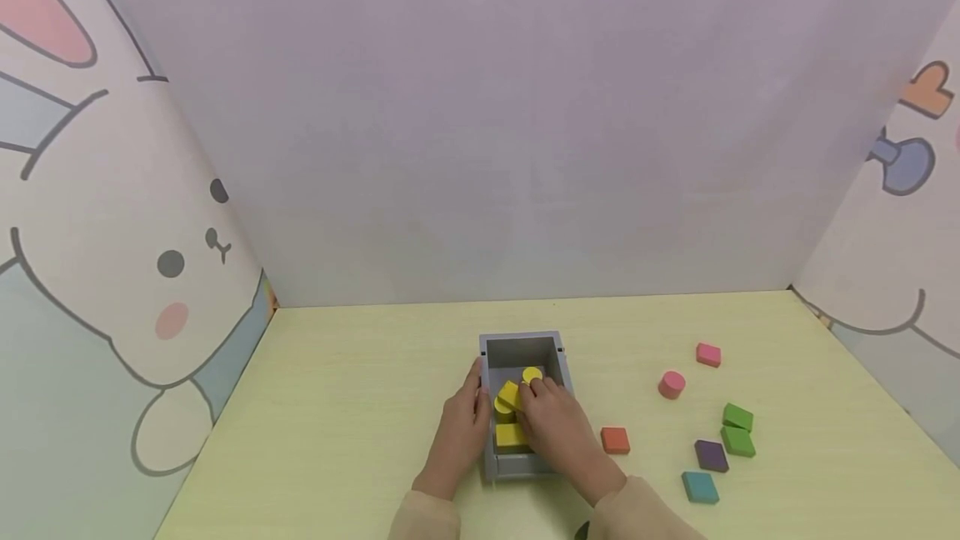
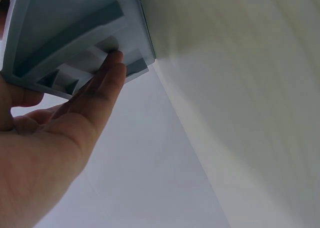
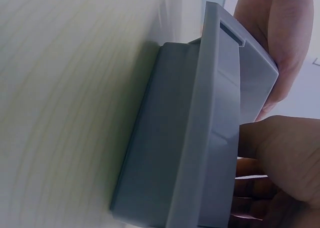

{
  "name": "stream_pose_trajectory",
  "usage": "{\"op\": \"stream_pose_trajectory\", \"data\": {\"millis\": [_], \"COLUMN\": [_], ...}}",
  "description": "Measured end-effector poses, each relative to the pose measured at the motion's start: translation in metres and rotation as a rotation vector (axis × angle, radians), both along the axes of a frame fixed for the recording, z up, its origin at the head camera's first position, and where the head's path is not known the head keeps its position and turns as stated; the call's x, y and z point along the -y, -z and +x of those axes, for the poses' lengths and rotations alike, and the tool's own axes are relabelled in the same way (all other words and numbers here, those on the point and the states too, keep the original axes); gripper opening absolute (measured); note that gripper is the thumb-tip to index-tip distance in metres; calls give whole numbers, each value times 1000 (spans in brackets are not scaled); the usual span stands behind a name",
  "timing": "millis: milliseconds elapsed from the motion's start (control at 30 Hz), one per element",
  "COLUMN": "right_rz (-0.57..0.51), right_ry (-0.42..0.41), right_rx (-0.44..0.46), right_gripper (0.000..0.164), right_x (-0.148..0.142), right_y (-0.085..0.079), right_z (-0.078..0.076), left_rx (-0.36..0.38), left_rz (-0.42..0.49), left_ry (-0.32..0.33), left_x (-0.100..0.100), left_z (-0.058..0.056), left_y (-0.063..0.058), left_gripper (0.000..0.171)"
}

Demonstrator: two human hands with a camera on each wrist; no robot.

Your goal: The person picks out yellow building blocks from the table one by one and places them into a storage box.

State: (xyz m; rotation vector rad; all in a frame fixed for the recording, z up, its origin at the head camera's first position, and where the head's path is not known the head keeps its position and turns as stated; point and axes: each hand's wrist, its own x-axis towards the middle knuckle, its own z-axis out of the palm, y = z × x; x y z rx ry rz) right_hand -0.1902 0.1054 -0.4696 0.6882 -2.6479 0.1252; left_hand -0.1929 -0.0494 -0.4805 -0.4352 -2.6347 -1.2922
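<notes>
A grey open box [image 1: 517,466] stands on the table in front of me, with several yellow blocks inside. My left hand [image 1: 462,427] holds its left wall; in the left wrist view the fingers [image 2: 102,90] lie long against the outside and the thumb is by the rim. Reaching in over the right wall, my right hand [image 1: 557,423] pinches a tilted yellow block [image 1: 510,396]. Below it lies a yellow rectangular block [image 1: 512,437], and beyond it a yellow round block [image 1: 532,375]. From the right wrist, the box wall [image 3: 165,123] hides those fingertips.
Right of the box lies a red block [image 1: 616,440]. Farther right are a pink cylinder [image 1: 672,385], a pink block [image 1: 708,354], two green blocks [image 1: 738,441], a purple block [image 1: 711,455] and a teal block [image 1: 701,487]. A pale curtain [image 1: 525,148] hangs behind the table.
</notes>
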Motion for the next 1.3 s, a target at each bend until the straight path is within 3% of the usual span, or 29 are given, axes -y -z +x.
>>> {"op": "stream_pose_trajectory", "data": {"millis": [733,967,1133,1300], "right_rz": [-28,-104,-169,-184], "right_ry": [-26,-39,-17,47], "right_rx": [-51,-98,-149,-135], "right_gripper": [27,34,50,60], "right_x": [-1,-6,-17,-40], "right_y": [3,0,0,1], "right_z": [2,1,-2,-8], "left_rx": [2,14,54,27], "left_rz": [-17,-20,-89,-240], "left_ry": [-5,-9,-25,-93], "left_x": [4,8,14,20], "left_z": [-2,-1,1,4], "left_y": [2,4,3,5], "left_gripper": [45,46,49,51]}}
